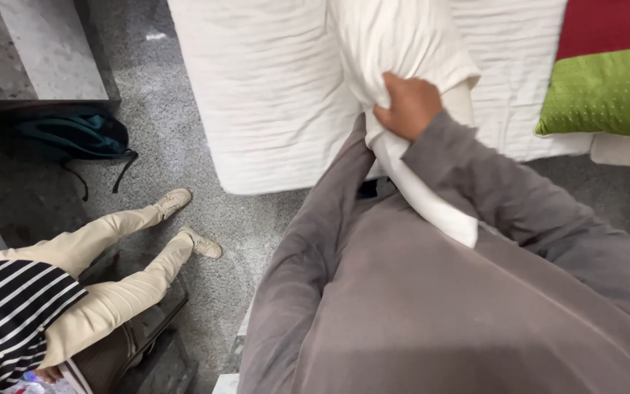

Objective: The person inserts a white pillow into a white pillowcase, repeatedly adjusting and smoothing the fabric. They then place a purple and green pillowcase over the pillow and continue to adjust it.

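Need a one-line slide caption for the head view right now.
Right hand grips a white pillow above a white mattress; green cushion at right, seated person at left.

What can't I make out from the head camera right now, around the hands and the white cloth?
- Left hand: hidden in the head view; the grey left sleeve runs under the white pillowcase.
- Right hand: its grip bunches the cloth, fingers buried in the folds.
- Pillowcase contents: covered by the fabric.
- Green cushion: cut off by the right edge.
- Seated person: upper body cut off at the lower left edge.
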